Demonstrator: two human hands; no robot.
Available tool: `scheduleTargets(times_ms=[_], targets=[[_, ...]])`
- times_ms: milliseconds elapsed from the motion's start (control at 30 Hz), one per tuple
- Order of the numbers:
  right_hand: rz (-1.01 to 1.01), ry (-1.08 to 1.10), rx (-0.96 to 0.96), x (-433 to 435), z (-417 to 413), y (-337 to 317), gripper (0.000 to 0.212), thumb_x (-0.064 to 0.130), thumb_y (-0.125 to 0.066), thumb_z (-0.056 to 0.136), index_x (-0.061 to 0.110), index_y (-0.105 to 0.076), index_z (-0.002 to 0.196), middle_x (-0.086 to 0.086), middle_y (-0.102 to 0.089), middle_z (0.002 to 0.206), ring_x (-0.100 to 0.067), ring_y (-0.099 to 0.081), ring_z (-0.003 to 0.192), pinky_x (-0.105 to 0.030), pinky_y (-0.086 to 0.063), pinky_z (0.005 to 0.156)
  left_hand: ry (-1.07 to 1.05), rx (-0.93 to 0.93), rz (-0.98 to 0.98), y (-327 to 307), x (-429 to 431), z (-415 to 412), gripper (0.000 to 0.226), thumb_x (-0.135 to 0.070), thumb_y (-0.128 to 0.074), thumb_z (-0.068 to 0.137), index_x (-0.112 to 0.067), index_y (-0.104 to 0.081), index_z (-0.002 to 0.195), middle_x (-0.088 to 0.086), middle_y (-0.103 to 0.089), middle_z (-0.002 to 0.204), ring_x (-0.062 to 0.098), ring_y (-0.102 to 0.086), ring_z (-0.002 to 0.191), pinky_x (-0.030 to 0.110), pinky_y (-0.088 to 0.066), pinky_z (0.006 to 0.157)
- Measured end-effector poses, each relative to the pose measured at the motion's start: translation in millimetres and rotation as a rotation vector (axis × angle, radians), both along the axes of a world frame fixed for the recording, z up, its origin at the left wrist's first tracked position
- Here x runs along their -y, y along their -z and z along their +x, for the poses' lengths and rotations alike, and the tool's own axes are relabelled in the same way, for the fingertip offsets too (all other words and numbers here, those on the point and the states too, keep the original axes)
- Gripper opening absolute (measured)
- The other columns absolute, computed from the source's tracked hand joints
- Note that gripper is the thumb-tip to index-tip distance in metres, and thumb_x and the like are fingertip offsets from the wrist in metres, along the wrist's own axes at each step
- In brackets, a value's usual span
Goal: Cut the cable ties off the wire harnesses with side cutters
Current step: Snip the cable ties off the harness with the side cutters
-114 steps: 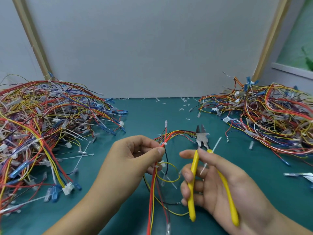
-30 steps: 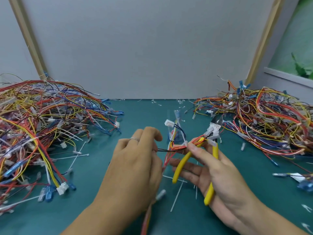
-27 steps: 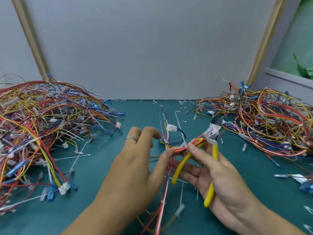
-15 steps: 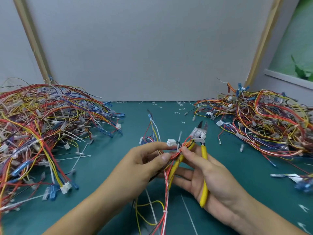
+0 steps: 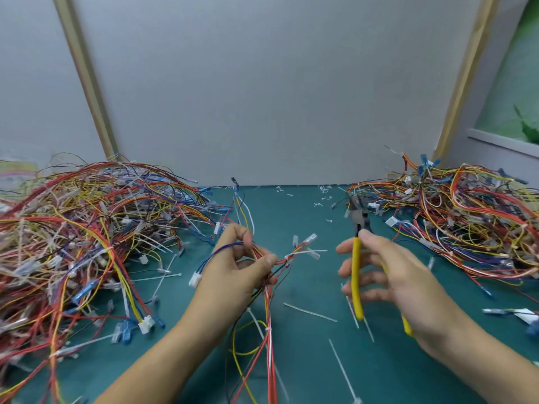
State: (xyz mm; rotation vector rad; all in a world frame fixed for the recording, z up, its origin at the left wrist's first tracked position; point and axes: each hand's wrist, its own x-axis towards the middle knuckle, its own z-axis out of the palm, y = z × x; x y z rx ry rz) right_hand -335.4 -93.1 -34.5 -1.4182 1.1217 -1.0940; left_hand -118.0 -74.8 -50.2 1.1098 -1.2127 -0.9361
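1. Left pile: tangled red, yellow and blue harnesses with white ties, heaped on the left of the green mat.
2. Left hand: thumb and fingers curled, pinching 1 harness above the mat's centre.
3. Harness: mostly red and yellow wires. They trail toward the near edge below the hand, and a short end juts out to the right of the thumb.
4. Tie: white, wrapped round that short end just right of the thumb, its tail pointing right.
5. Cut ties: loose white strips lying on the mat between the 2 hands.
6. Cutters: yellow handles, dark head pointing away from the person, well apart from the tie. The head is blurred, so whether the jaws are open cannot be told.
7. Right hand: thumb on the cutters near the pivot, fingers loosely curled round the handles.
8. Right pile: a second heap of harnesses on the right of the mat.
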Motion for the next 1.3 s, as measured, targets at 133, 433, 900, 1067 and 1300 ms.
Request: scheduleTargets(times_ms=[133,433,900,1067,1300], targets=[[-0.373,-0.013,-0.538,6,-1,-9,0.046,0.065,-0.036,0.092,0.025,-0.058,0.089,0.005,-0.059,0.079,-0.013,-0.057,0.074,-0.040,-0.047,0.072,-0.022,-0.010,-0.010,1,3,4,0.034,0.010,-0.058,0.091,-0.014,-0.033,0.088,0.007,-0.065,0.073,0.022,-0.062,0.057,0.028,-0.052,0.054],[-0.563,-0.012,-0.992,-1,0,14,0.042,0.073,-0.022,0.089,0.043,-0.048,0.101,0.016,-0.049,0.084,-0.008,-0.048,0.086,-0.031,-0.043,0.076,-0.033,-0.226,0.029,2,9,11,0.037,0.008,-0.066,0.085,-0.016,-0.038,0.085,0.016,-0.051,0.066,0.023,-0.058,0.052,0.029,-0.052,0.047],[-0.653,0.118,-0.850,-2,-3,7,0.035,0.066,-0.044,0.086,0.038,-0.060,0.101,0.016,-0.051,0.079,-0.008,-0.049,0.081,-0.030,-0.042,0.068,-0.009,-0.202,-0.057,2,6,8,0.039,0.009,-0.065,0.085,-0.017,-0.036,0.084,0.008,-0.056,0.059,0.021,-0.056,0.052,0.030,-0.053,0.046],[-0.610,0.075,-0.860,-2,-1,11,0.040,0.071,-0.039,0.083,0.040,-0.060,0.099,0.016,-0.051,0.078,-0.007,-0.051,0.082,-0.031,-0.045,0.069,-0.025,-0.103,-0.132,0,3,5,0.045,0.004,-0.075,0.079,-0.017,-0.035,0.084,0.005,-0.063,0.062,0.021,-0.057,0.052,0.030,-0.051,0.047],[-0.323,-0.073,-0.601,0,-4,3,0.051,0.074,-0.043,0.077,0.032,-0.069,0.093,0.002,-0.063,0.072,-0.013,-0.058,0.058,-0.038,-0.048,0.058,-0.062,-0.029,-0.158,-1,2,3,0.036,-0.013,-0.069,0.073,-0.028,-0.038,0.078,0.004,-0.056,0.064,0.019,-0.045,0.053,0.034,-0.040,0.047]])
